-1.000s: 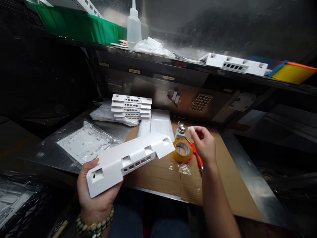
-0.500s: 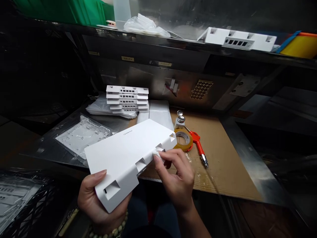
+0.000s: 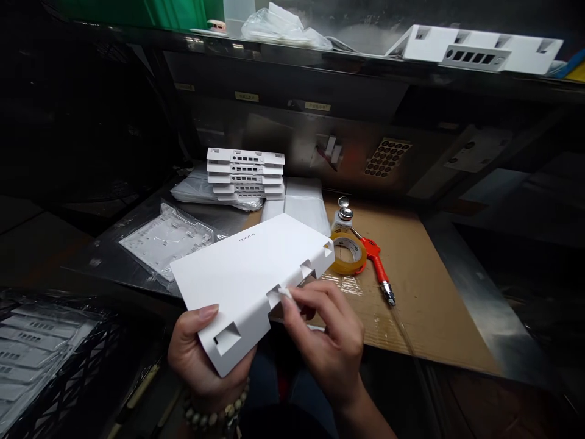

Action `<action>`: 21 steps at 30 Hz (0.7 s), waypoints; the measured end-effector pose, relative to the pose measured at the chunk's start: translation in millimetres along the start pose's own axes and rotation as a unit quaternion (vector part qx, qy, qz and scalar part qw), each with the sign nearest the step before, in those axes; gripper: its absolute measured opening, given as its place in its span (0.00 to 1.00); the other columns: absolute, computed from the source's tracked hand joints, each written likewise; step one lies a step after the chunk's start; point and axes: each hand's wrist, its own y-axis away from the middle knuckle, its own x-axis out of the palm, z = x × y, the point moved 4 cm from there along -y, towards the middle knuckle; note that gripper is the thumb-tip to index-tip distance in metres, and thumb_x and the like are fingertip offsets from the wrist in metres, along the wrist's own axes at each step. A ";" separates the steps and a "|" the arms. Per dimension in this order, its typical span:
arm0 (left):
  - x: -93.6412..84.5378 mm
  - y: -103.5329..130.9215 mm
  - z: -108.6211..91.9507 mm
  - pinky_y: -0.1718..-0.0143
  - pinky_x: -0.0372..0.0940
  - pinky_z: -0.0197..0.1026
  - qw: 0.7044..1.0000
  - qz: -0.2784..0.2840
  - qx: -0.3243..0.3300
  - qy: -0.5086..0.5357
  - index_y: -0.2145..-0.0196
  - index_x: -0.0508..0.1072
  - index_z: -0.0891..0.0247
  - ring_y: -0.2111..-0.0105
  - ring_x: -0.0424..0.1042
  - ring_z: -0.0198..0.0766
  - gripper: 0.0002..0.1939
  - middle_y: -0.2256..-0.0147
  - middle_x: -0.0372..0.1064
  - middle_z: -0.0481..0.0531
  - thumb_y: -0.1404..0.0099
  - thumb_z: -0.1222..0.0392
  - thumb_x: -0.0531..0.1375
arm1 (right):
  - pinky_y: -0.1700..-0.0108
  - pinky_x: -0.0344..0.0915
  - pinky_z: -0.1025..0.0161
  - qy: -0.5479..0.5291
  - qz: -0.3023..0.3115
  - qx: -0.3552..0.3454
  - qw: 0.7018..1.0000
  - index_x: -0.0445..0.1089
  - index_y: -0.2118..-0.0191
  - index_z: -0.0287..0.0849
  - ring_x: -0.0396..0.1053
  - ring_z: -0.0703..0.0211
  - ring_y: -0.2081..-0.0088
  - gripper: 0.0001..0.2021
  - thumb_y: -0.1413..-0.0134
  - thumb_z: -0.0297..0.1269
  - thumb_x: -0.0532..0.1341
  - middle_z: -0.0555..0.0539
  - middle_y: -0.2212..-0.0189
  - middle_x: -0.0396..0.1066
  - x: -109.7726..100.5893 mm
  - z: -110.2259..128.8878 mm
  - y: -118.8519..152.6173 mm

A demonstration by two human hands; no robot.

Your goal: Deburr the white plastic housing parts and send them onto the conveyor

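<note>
A white plastic router cover (image 3: 256, 262) marked HUAWEI is held tilted above the bench's front edge. My left hand (image 3: 205, 347) is closed around its near left corner, with the thumb on top and the other fingers underneath. Along the edge facing me run several square notches. My right hand (image 3: 326, 335) pinches a small white cloth (image 3: 285, 293) between thumb and forefinger, at the second notch from the left. Most of that cloth is hidden by the fingers.
Behind the cover stands a stack of similar covers (image 3: 247, 174). A bagged white panel (image 3: 167, 241) lies at left. Yellow tape (image 3: 337, 262), a pump bottle (image 3: 343, 218) and a red air gun (image 3: 377, 263) sit on cardboard (image 3: 425, 305). A black crate (image 3: 91, 360) holds bagged covers.
My right hand has moved left along the notched edge with the cloth, from one notch to the neighbouring one. The view has shifted; my left hand keeps its hold on the cover.
</note>
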 end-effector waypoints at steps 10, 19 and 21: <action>-1.4 2.2 4.2 0.70 0.76 0.40 1.000 -0.006 -0.007 -0.027 0.50 0.74 0.51 0.61 0.80 0.50 0.27 0.62 0.81 0.48 0.48 0.66 0.62 | 0.69 0.71 0.65 -0.025 0.010 0.003 1.000 0.77 0.55 0.44 0.69 0.64 0.69 0.12 0.43 0.23 0.68 0.49 0.66 0.72 7.2 10.1 8.2; 4.0 1.5 8.6 0.64 0.77 0.44 0.999 0.025 -0.004 -0.022 0.54 0.75 0.53 0.57 0.79 0.53 0.24 0.61 0.80 0.51 0.50 0.66 0.62 | 0.68 0.72 0.64 -0.009 0.005 -0.016 1.000 0.76 0.53 0.44 0.71 0.62 0.68 0.15 0.43 0.21 0.67 0.48 0.66 0.73 9.4 12.3 13.6; 2.1 -0.1 11.2 0.65 0.76 0.43 1.000 0.019 -0.016 -0.019 0.56 0.75 0.54 0.60 0.79 0.52 0.22 0.63 0.80 0.51 0.52 0.64 0.63 | 0.68 0.71 0.64 -0.007 0.003 -0.011 1.000 0.77 0.54 0.43 0.70 0.62 0.69 0.13 0.43 0.21 0.67 0.48 0.66 0.72 9.5 10.1 12.8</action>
